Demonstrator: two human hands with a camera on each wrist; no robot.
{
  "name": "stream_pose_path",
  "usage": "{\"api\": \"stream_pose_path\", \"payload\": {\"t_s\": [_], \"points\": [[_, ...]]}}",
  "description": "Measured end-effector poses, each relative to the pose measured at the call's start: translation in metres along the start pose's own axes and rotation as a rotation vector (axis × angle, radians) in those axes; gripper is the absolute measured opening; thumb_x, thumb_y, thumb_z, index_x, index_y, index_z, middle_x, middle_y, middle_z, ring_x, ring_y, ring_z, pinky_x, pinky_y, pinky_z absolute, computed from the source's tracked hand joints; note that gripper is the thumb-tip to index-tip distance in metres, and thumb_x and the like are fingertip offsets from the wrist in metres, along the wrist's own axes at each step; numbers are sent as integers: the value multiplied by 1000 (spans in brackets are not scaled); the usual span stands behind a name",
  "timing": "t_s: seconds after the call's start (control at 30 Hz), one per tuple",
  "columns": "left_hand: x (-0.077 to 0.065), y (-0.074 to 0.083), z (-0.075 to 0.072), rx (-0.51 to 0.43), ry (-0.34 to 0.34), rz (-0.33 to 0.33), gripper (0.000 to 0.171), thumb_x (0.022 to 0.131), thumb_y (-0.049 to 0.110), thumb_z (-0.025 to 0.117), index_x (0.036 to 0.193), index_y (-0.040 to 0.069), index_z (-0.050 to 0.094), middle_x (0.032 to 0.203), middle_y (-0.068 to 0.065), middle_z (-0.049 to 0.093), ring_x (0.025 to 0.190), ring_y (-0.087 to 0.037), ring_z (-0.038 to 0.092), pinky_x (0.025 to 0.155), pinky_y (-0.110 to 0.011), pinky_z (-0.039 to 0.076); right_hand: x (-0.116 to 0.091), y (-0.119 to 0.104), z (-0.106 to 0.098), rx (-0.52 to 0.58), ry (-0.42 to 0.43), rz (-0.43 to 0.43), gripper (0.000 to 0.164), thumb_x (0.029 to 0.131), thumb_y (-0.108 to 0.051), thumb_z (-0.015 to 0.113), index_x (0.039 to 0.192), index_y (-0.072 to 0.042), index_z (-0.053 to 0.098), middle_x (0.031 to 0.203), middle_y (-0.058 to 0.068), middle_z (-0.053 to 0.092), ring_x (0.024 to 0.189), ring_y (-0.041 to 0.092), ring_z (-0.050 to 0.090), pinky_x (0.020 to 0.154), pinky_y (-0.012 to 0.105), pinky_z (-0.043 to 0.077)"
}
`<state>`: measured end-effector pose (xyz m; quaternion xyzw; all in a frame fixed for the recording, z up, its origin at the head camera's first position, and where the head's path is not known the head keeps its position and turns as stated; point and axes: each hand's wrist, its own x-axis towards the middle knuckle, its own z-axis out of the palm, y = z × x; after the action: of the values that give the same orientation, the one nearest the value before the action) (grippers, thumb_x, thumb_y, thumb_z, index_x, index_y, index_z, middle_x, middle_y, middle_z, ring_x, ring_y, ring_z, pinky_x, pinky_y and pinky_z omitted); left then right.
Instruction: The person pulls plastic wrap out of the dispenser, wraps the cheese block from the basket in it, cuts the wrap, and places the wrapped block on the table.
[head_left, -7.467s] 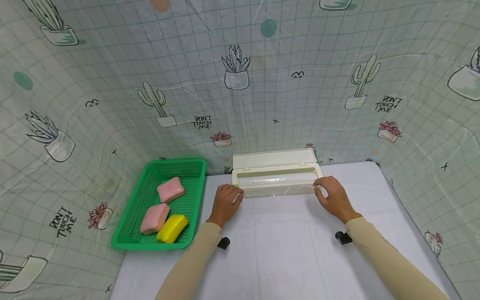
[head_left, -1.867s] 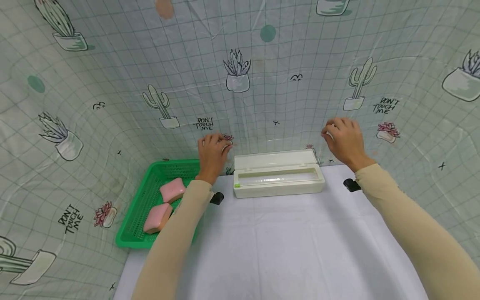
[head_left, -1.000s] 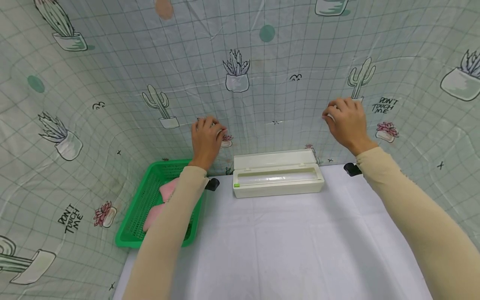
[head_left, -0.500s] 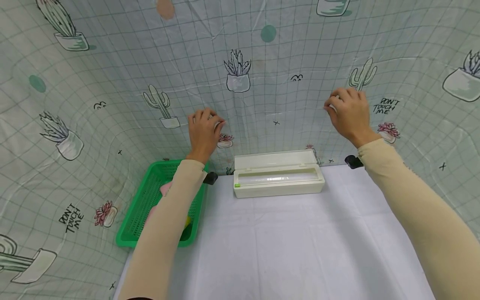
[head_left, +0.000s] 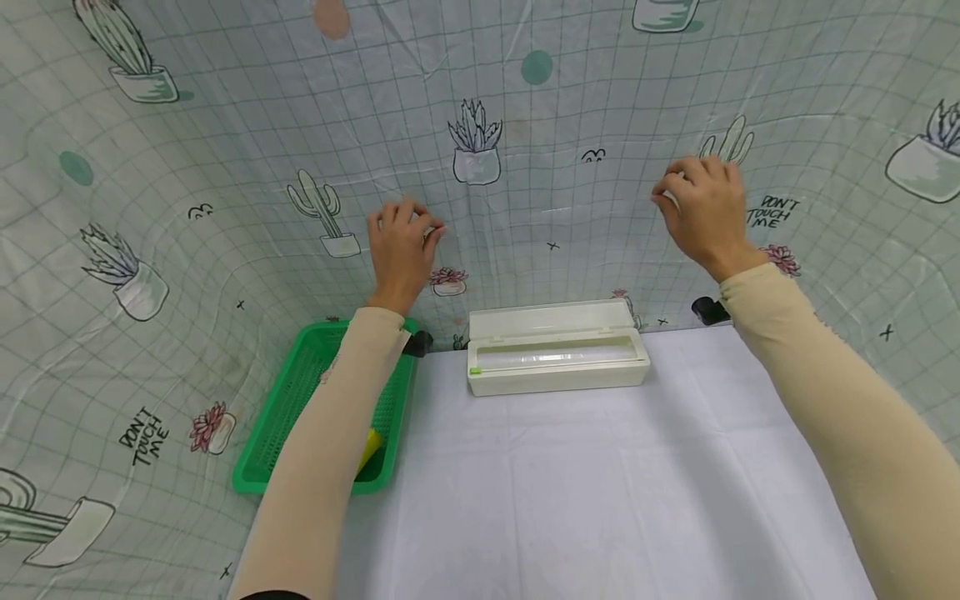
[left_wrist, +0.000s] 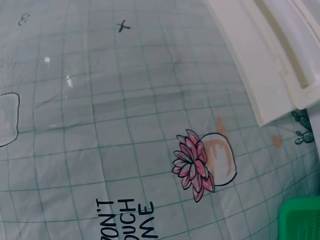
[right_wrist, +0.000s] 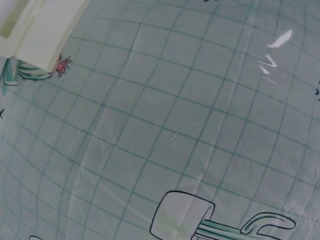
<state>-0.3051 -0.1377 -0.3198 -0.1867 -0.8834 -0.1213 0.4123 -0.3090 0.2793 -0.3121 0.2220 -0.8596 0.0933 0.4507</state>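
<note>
My left hand point(head_left: 401, 254) and right hand point(head_left: 705, 204) are raised above the back of the table, well apart, each pinching with thumb and fingers. Between them is a sheet of clear cling film, nearly invisible in the head view; glints on the film point(left_wrist: 69, 80) show in the left wrist view, and glints on the film point(right_wrist: 272, 55) in the right. Below stands a long white cling film dispenser point(head_left: 558, 379), its lid point(head_left: 551, 319) tipped back and a roll point(head_left: 555, 357) inside. Neither hand shows in its own wrist view.
Left of the dispenser, a green basket point(head_left: 270, 450) is partly covered by my left sleeve. A yellow bar point(head_left: 369, 450) peeks out inside it. The white table point(head_left: 570, 500) ends at a patterned curtain point(head_left: 555, 200) at the back and sides.
Both hands were at the dispenser's front edge with the film; they have since risen above it. Over the last second they rise further and spread slightly, and my left sleeve covers the pink bars.
</note>
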Motion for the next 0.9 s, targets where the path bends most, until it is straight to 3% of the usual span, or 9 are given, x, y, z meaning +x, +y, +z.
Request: {"api": "stream_pose_path", "payload": {"t_s": [0.67,0.9], "points": [[21,4,-16,-29,45,-12,27,105,28,67,105,5,81,116,-14,68,112,-34,55,105,-54,37,16,-2,-17,35,40,46,13,101,-7,71,101,7,72,115,24,66,110,49,56,95,64,40],[11,10,-28,-57,87,2,29,104,30,67,104,6,82,116,-13,68,112,-34,56,108,-55,37,9,-9,-30,101,109,21,10,97,-2,74,97,7,73,110,25,65,105,50,55,96,66,39]]}}
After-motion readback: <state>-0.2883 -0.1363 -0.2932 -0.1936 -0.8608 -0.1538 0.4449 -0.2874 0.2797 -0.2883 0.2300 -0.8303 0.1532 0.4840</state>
